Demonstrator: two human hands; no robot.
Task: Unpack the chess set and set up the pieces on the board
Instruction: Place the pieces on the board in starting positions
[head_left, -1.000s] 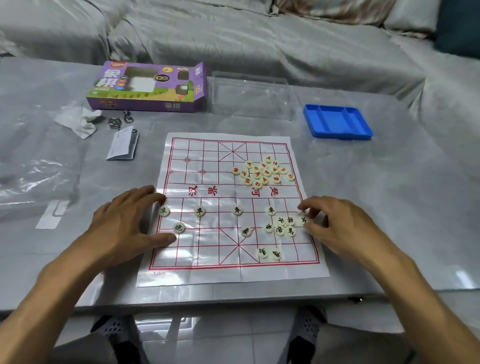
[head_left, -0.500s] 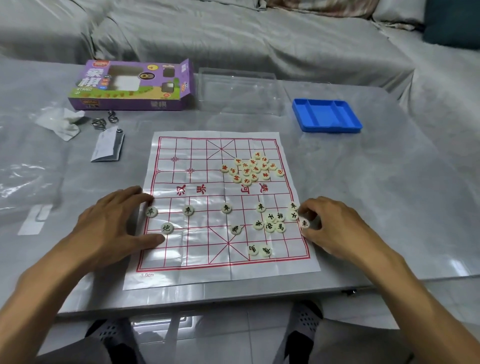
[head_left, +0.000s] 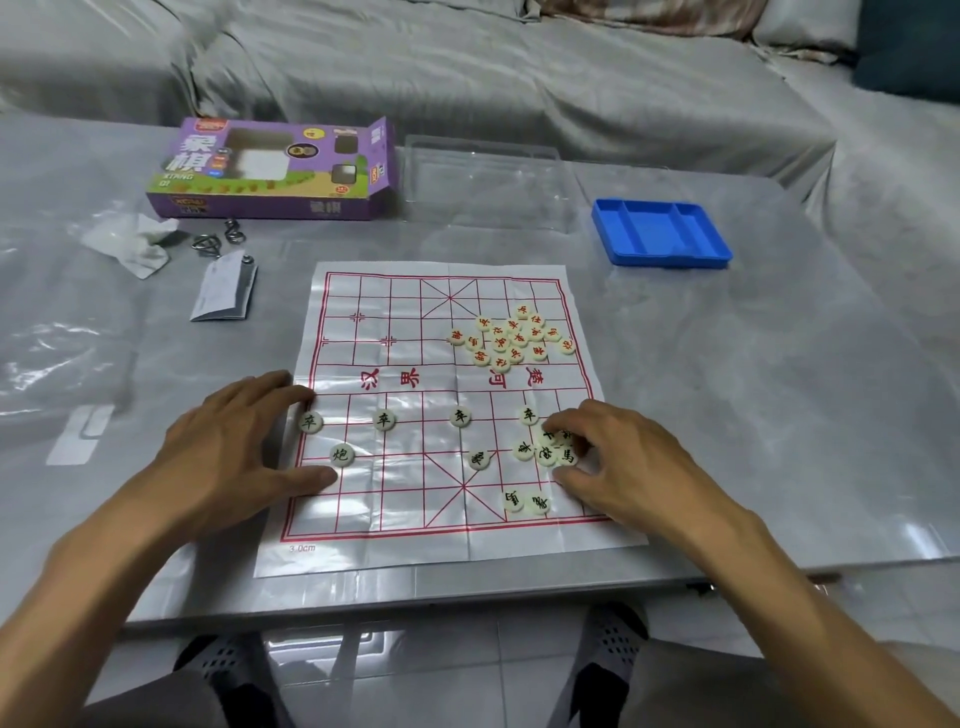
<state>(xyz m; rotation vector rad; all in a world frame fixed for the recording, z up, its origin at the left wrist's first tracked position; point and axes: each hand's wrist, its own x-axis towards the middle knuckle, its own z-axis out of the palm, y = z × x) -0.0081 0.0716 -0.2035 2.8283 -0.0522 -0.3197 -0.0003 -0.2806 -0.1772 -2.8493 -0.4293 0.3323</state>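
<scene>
Reaching into a small cluster of black-lettered pieces (head_left: 545, 449) at about four o'clock on the board, the person's right hand (head_left: 623, 467) has its fingers curled down over them; whether it has actually pinched one cannot be told, since the fingertips cover the spot. The left hand (head_left: 228, 452) lies flat with fingers straight, pressing the board's edge at nine o'clock and holding nothing, probably to keep the thin sheet from sliding. The paper board (head_left: 447, 540) lies unfolded in front of the person. Four black pieces stand spaced along one row, with another (head_left: 341, 455) just below at eight o'clock, so the near side seems partly set up. Red-lettered pieces (head_left: 511, 340) sit heaped at two o'clock on the board, seemingly not yet sorted. Farther out on the grey table (head_left: 779, 415), a blue tray (head_left: 660, 234) rests at one o'clock and the opened purple box (head_left: 275, 171) at eleven o'clock, both set aside.
</scene>
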